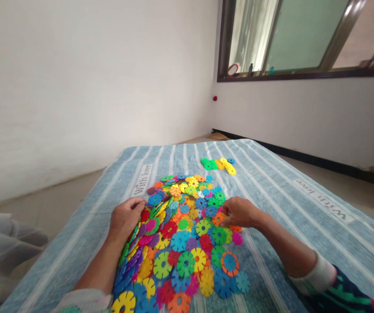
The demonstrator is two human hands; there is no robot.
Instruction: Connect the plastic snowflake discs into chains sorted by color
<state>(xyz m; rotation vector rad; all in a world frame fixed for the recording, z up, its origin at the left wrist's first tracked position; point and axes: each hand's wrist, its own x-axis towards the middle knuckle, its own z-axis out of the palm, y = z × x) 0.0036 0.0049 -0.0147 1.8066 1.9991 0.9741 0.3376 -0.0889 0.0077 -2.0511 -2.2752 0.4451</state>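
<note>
A heap of colourful plastic snowflake discs (180, 240), flat, round and notched at the rim, is spread over the cloth in front of me. My left hand (126, 219) rests at the heap's left edge, its fingers curled together close to a blue disc (155, 199). On the opposite side, my right hand (241, 212) is closed, with its fingertips down at an orange disc (218, 218). What either hand holds, if anything, is hidden by the fingers. Along the left side of the heap, many discs lean on each other in overlapping rows.
Beyond the heap lies a small separate group of green discs (209, 164) and yellow discs (228, 167). A blue striped cloth (271, 195) covers the table. White walls (92, 78) stand behind, with a window (304, 39) at upper right.
</note>
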